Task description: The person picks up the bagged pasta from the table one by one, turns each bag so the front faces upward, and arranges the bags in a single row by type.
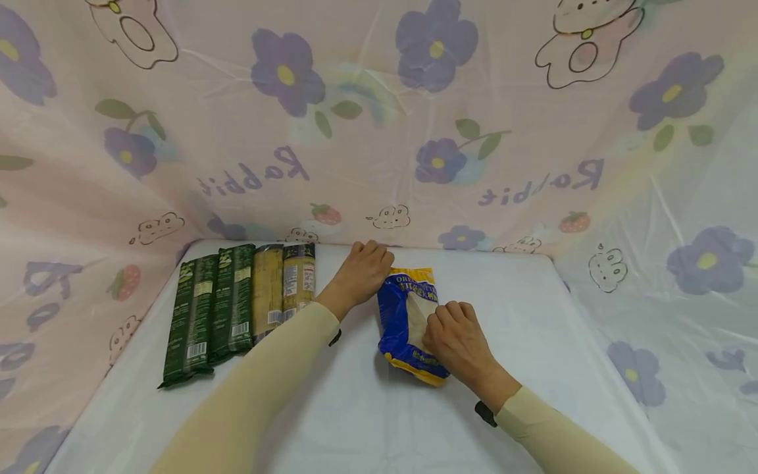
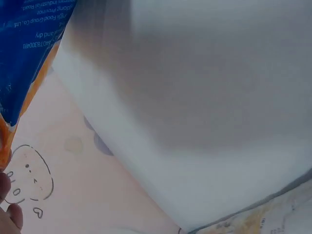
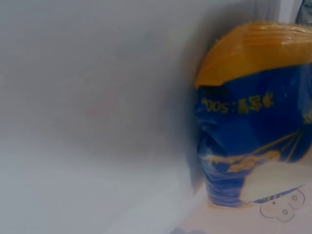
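Note:
A blue food bag (image 1: 395,322) with yellow ends and a pale window leans at a slight tilt over the white table. My left hand (image 1: 362,270) pinches its upper left corner; in the left wrist view, fingertips (image 2: 14,214) show right at the orange edge of the bag (image 2: 24,53). My right hand (image 1: 458,339) grips the bag's lower right side with curled fingers, covering part of the window. The right wrist view shows the bag (image 3: 253,117) with its yellow end and printed weight, while the right hand is out of that view.
Left of the bag, two green packets (image 1: 188,316) and two tan packets of long thin strands (image 1: 268,283) lie side by side on the white table (image 1: 331,421). Patterned cloth (image 1: 367,151) rises behind the table and at both sides.

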`<action>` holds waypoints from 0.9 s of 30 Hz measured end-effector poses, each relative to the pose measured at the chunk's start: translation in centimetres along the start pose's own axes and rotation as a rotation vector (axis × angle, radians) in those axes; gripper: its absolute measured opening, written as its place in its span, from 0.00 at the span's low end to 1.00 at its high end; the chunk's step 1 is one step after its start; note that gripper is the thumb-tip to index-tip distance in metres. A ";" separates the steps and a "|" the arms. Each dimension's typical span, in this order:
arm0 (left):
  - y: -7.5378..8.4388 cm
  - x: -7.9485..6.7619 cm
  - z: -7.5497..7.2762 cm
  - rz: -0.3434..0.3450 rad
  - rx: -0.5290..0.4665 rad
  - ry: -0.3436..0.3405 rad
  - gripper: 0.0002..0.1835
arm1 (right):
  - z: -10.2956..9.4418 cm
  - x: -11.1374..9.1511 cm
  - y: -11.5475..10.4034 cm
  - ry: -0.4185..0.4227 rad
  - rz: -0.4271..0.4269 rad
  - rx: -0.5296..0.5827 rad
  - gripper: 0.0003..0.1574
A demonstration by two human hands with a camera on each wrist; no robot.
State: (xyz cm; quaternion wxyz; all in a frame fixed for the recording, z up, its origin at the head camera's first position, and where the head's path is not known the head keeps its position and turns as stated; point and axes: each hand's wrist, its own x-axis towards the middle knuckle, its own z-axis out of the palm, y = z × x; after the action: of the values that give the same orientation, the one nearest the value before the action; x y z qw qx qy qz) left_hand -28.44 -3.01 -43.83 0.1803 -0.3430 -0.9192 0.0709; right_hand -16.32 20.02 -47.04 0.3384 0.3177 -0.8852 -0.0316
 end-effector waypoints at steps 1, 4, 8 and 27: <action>-0.1 -0.1 0.0 -0.004 -0.001 -0.003 0.07 | 0.1 0.1 -0.1 -0.001 0.003 -0.001 0.19; -0.3 -0.3 0.0 -0.010 -0.009 -0.019 0.07 | 0.1 0.1 -0.5 -0.012 0.007 0.000 0.19; -0.5 -0.5 -0.2 -0.020 -0.010 -0.054 0.06 | 0.2 0.2 -0.7 -0.029 0.008 0.004 0.20; -1.1 -1.0 0.0 -0.022 0.028 -0.062 0.07 | 0.8 0.9 -1.6 0.002 0.000 0.018 0.18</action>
State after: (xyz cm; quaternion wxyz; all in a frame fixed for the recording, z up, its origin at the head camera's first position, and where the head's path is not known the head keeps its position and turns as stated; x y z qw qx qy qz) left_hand -28.41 -4.48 -43.80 0.1572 -0.3277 -0.9270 0.0925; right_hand -16.47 18.09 -47.52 0.3365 0.3207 -0.8851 -0.0231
